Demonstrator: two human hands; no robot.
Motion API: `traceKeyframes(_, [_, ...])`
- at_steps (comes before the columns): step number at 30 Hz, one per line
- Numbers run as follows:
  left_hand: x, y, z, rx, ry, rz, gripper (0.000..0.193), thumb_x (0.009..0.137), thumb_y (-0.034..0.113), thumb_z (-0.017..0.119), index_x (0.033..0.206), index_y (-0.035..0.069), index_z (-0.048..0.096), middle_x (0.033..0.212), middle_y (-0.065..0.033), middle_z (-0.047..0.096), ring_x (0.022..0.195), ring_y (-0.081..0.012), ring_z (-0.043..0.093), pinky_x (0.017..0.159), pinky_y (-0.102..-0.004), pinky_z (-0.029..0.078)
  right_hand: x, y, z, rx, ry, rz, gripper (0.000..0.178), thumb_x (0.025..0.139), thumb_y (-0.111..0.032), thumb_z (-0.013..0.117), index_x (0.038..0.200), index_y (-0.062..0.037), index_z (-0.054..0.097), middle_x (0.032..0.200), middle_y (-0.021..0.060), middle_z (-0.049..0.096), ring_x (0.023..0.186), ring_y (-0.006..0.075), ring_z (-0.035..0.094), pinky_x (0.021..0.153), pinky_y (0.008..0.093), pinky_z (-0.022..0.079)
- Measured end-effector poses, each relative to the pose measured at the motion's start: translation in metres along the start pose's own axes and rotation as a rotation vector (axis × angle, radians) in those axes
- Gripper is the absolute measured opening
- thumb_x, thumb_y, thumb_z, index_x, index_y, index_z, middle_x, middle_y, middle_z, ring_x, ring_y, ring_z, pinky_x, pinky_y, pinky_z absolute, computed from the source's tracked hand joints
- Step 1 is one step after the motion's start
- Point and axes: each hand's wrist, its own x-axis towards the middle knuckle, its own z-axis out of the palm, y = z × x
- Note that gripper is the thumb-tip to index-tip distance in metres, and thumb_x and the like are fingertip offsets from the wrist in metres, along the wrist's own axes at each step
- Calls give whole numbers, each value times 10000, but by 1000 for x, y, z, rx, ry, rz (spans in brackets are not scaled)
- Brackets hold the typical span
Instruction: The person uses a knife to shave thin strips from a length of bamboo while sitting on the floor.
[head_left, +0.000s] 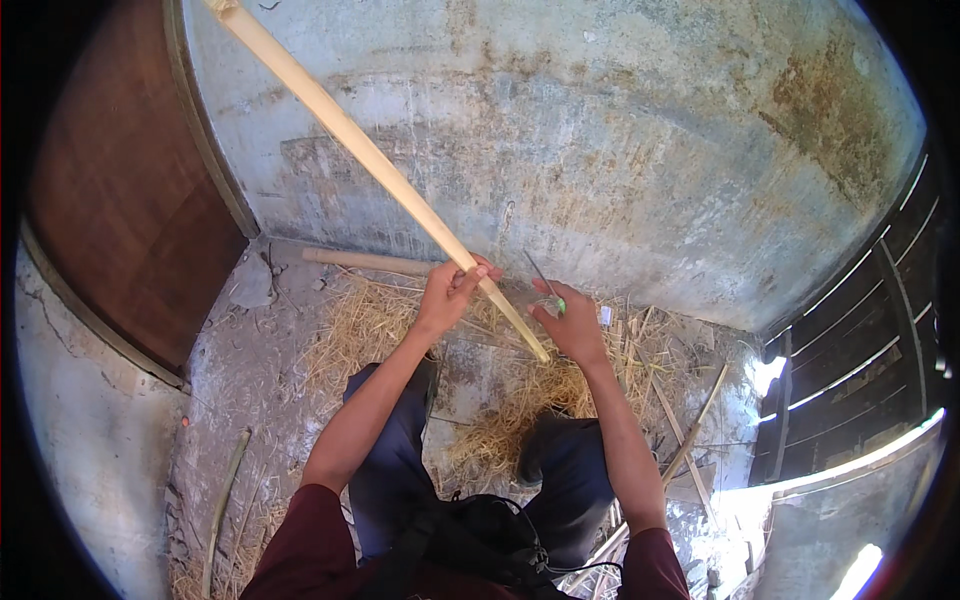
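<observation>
A long, pale strip of what looks like split bamboo [372, 158] slants from the upper left down to a point between my knees. My left hand [453, 292] is wrapped round it near its lower end, the thumb lying across it. Just right of the strip, my right hand [571, 322] grips a knife [561, 304] by its green handle. Its thin, dark blade points up and to the left, apart from the strip. Part of the handle is hidden by my fingers.
Curled straw-like shavings [500, 430] litter the floor around my feet. Another pole [365, 262] lies along the stained wall [600, 150]. Loose sticks [695, 425] are at the right, a greenish stick [226, 510] at the left. A brown door [125, 180] stands left, dark slats [850, 350] right.
</observation>
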Motion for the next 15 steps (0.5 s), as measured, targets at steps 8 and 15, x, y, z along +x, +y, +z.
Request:
traceKeyframes(8, [1, 7, -12, -128, 64, -9, 267, 1144, 232, 602, 1288, 10, 639, 1197, -180, 789, 1109, -240, 777, 953, -350, 625, 6, 19, 5, -39, -214, 66, 459, 913, -332, 862, 1312, -120, 783, 1226, 193, 787, 1176, 375, 737, 1031, 428, 557])
traceKeyframes(15, [1, 14, -8, -151, 124, -87, 317, 1149, 277, 596, 1350, 34, 624, 1241, -184, 783, 1098, -231, 785, 885, -322, 634, 6, 28, 28, 55, -168, 40, 420, 948, -356, 839, 1291, -119, 783, 1182, 158, 803, 1135, 336, 757, 999, 423, 564])
